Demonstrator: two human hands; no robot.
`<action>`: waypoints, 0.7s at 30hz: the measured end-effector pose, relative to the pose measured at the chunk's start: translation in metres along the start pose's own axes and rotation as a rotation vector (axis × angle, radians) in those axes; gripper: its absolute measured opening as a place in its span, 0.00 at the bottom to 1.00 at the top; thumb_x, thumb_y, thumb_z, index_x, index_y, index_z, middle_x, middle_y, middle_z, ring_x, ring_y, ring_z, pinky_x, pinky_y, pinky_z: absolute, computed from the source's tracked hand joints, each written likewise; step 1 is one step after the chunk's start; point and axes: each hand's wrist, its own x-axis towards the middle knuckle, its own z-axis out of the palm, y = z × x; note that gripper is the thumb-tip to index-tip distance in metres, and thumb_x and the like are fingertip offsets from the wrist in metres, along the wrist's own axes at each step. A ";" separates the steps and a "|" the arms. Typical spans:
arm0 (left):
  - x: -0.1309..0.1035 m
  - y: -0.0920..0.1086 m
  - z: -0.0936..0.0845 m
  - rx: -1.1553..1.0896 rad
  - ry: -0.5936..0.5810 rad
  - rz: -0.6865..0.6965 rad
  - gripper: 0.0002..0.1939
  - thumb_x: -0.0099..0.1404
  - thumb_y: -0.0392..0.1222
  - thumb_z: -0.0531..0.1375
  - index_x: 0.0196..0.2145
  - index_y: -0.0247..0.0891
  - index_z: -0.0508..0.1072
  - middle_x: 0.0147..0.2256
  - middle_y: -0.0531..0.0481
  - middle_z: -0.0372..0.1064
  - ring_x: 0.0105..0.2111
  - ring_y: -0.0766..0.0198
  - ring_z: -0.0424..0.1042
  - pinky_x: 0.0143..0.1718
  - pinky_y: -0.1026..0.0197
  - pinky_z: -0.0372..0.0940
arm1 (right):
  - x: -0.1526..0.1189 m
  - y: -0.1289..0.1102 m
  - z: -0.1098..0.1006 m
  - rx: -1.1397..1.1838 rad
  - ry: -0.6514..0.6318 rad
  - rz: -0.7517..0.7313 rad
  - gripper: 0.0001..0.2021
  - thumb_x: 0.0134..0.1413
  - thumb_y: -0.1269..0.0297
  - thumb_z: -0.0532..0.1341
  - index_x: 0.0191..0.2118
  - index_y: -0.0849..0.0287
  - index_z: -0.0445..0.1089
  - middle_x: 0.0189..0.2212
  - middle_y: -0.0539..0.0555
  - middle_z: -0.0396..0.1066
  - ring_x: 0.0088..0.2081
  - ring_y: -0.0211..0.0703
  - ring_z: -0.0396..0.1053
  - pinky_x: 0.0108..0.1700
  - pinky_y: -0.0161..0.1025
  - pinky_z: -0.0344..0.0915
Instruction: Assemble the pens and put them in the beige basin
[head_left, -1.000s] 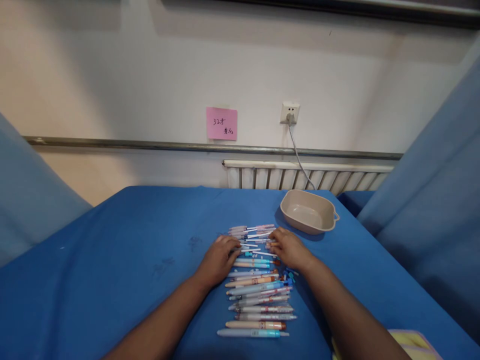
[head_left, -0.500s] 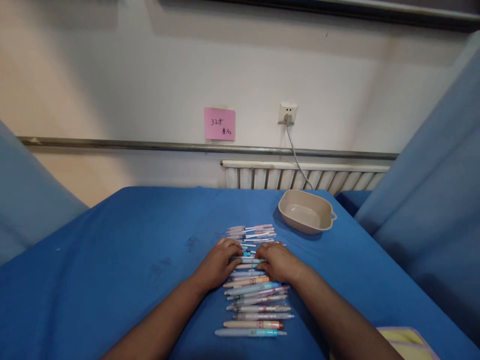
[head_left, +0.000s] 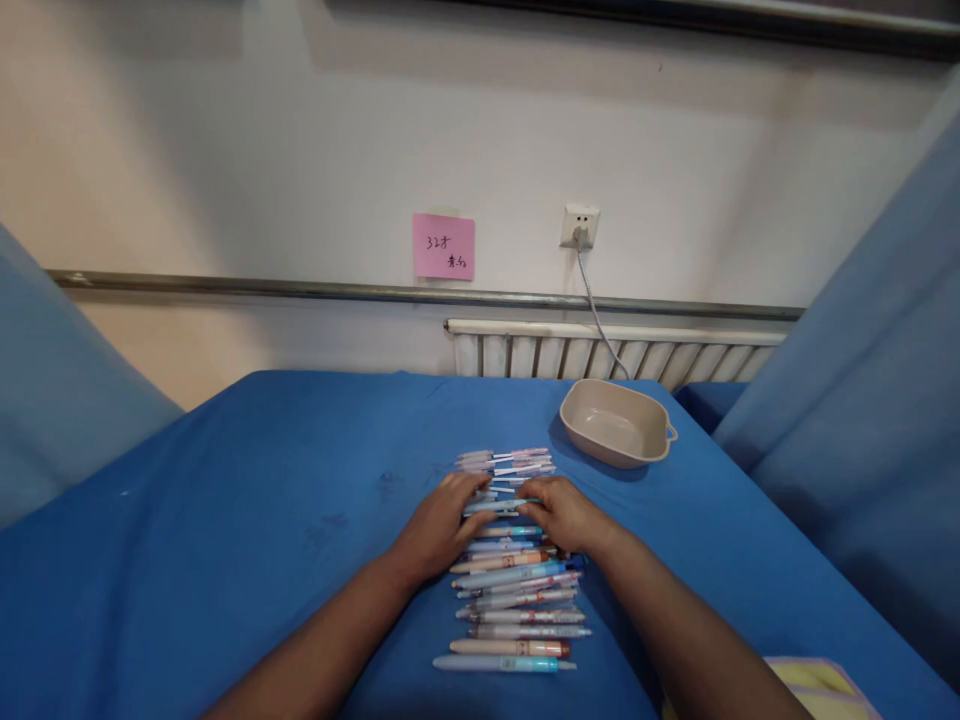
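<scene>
A column of several pens lies crosswise on the blue cloth, with a pale blue pen (head_left: pixel 491 506) held across the column's upper part. My left hand (head_left: pixel 444 520) is closed at that pen's left end, thumb and fingers curved around it. At the right end, my right hand (head_left: pixel 568 512) pinches it between thumb and fingers. Below the hands are an orange-and-cream pen (head_left: pixel 502 562), a light blue pen (head_left: pixel 514 577) and, nearest me, a pale pen with a turquoise end (head_left: pixel 502 664). Above them, slim pinkish pens (head_left: pixel 517 457) lie close together, partly covered by my fingers.
A beige basin (head_left: pixel 615 425) stands at the far right of the blue-covered table (head_left: pixel 225 520). Yellow cloth (head_left: pixel 817 685) shows at the lower right. Beyond the table are a radiator (head_left: pixel 547 355), a plugged-in cable (head_left: pixel 596 305) and a pink note (head_left: pixel 444 247). Blue curtains (head_left: pixel 862 300) flank both sides.
The pale blue pen between my hands has shifted slightly away from me, up the column. Both hands have moved a little, and the pens just below them are more exposed.
</scene>
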 end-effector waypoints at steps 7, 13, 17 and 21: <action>-0.001 -0.001 0.001 -0.071 0.050 -0.087 0.13 0.67 0.42 0.49 0.47 0.39 0.66 0.41 0.46 0.69 0.42 0.58 0.67 0.46 0.56 0.61 | 0.000 -0.002 0.001 0.025 0.009 -0.010 0.07 0.55 0.66 0.56 0.37 0.56 0.70 0.31 0.49 0.72 0.34 0.38 0.68 0.38 0.32 0.60; -0.002 -0.004 0.002 -0.085 0.053 -0.035 0.20 0.64 0.42 0.54 0.53 0.40 0.61 0.42 0.46 0.68 0.42 0.59 0.67 0.46 0.57 0.62 | 0.001 -0.003 -0.003 0.055 0.042 0.008 0.07 0.55 0.66 0.55 0.36 0.57 0.71 0.30 0.49 0.72 0.33 0.38 0.68 0.36 0.32 0.60; -0.003 -0.004 0.005 -0.059 0.054 -0.046 0.15 0.66 0.41 0.51 0.50 0.39 0.65 0.44 0.45 0.68 0.44 0.58 0.67 0.46 0.57 0.62 | 0.000 -0.006 -0.005 0.060 0.005 0.014 0.08 0.56 0.64 0.55 0.38 0.56 0.71 0.32 0.50 0.73 0.34 0.39 0.69 0.37 0.33 0.60; -0.004 -0.001 0.006 -0.067 0.048 -0.014 0.15 0.66 0.42 0.51 0.50 0.39 0.64 0.42 0.46 0.69 0.43 0.59 0.68 0.45 0.58 0.62 | 0.000 -0.012 0.000 0.054 -0.028 -0.034 0.10 0.58 0.62 0.54 0.39 0.55 0.70 0.34 0.50 0.73 0.36 0.39 0.69 0.37 0.33 0.60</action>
